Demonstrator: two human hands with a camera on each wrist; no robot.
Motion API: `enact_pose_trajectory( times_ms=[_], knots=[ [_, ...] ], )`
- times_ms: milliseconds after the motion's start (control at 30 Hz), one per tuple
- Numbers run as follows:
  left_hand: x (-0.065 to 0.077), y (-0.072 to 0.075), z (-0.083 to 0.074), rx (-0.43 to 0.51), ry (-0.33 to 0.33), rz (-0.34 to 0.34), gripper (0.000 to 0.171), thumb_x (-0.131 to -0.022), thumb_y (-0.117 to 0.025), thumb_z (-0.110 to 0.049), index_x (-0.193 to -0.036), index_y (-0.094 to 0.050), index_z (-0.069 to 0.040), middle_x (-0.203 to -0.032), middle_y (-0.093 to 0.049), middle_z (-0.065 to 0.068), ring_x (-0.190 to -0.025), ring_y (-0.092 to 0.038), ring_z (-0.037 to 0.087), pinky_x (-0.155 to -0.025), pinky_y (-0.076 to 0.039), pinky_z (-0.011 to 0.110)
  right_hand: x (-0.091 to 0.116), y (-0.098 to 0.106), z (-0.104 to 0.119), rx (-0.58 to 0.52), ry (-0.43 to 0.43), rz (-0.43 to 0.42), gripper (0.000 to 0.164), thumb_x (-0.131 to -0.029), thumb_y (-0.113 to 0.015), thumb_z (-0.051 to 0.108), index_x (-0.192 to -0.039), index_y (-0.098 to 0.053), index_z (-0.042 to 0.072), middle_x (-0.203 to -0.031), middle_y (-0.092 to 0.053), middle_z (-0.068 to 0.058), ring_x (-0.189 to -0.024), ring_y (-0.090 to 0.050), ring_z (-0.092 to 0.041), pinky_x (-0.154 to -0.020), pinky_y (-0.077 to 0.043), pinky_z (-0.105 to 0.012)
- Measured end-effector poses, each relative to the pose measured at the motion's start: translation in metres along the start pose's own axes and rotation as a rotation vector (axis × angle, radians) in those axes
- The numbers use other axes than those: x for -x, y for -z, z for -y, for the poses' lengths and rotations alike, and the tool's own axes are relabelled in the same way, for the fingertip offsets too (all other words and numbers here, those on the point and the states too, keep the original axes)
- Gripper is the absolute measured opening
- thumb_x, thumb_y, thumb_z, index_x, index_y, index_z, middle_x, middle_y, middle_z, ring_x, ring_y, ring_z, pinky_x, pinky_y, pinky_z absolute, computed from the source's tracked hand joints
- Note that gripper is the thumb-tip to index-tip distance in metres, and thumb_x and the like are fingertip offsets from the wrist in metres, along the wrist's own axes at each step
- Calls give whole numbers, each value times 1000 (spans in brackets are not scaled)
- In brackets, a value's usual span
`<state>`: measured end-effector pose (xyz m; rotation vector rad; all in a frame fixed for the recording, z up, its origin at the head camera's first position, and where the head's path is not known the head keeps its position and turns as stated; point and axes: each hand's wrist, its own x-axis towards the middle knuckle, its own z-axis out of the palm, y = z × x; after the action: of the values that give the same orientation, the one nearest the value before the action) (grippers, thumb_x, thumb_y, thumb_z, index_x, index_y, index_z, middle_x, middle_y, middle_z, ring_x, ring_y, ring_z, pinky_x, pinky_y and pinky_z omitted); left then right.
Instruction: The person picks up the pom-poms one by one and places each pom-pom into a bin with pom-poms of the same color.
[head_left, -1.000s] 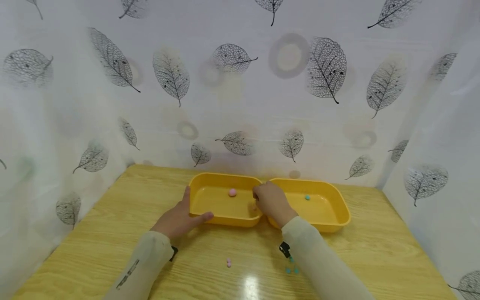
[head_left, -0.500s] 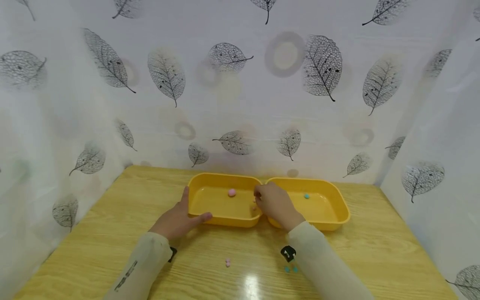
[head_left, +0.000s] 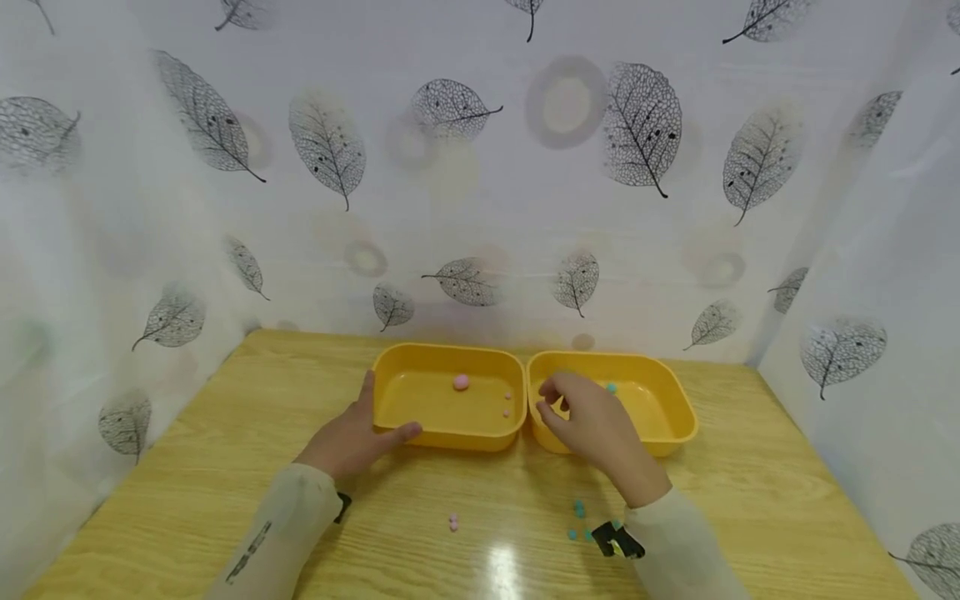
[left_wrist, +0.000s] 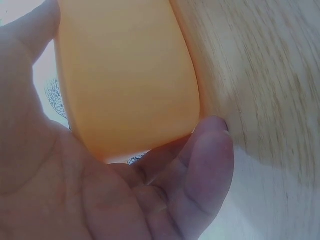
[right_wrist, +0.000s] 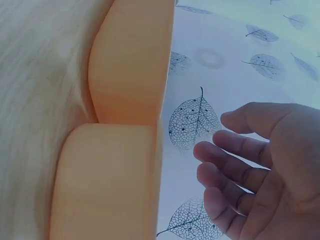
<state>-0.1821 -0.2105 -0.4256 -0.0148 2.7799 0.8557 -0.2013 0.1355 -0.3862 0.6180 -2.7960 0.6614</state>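
My left hand (head_left: 348, 437) grips the left end of a yellow tray (head_left: 465, 439), thumb along its front wall. In the left wrist view, the fingers (left_wrist: 210, 165) curl around the tray's end. A larger pink ball (head_left: 461, 382) and two tiny pink balls (head_left: 507, 404) lie in this tray. My right hand (head_left: 596, 417) hovers over the left part of a second yellow tray (head_left: 678, 437), fingers loosely bent and holding nothing. A teal ball (head_left: 611, 388) shows in that second tray, just past the hand. The right wrist view shows the empty hand (right_wrist: 265, 170) apart from both trays.
Small pink pieces (head_left: 453, 522) lie on the wooden table (head_left: 405, 550) in front of the left tray. Several teal pieces (head_left: 579, 509) lie near the right wrist, partly hidden by its black strap. Behind the trays hangs a leaf-patterned curtain (head_left: 480, 200).
My right hand has left the right end of the left tray and moved right, over the second tray. Two tiny pink balls now show in the left tray. The left hand keeps its place.
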Motion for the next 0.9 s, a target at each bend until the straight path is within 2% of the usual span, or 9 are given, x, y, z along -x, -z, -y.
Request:
enact_pose_trajectory(
  times_ms=[267,533,900],
  knots=[
    [-1,1,3,-12,-13,-7,130,-87,-54,-84,-163,19,-7,-167,-16,27,-146,-35,51,-113,-37,62,12,4,-3,36,14,2,17,-96,-74,24,-108,-73,14,-98,-72,4,-88,-67,-20,-71,-54,-34],
    [-2,1,2,-2,-3,3,130,-86,-54,-84,-163,19,-7,-167,-14,28,-144,-37,52,-112,-38,63,13,5,-2,44,39,11,13,-95,-75,25,-105,-73,15,-94,-70,6,-87,-67,-18,-72,-54,-33],
    [-1,1,-1,15,12,8,131,-85,-55,-85,-163,19,-10,-169,-12,25,-145,-37,52,-113,-36,64,14,-1,1,24,28,71,13,-97,-73,37,-95,-71,25,-85,-63,15,-74,-54,-4,-65,-48,-27]
  ],
)
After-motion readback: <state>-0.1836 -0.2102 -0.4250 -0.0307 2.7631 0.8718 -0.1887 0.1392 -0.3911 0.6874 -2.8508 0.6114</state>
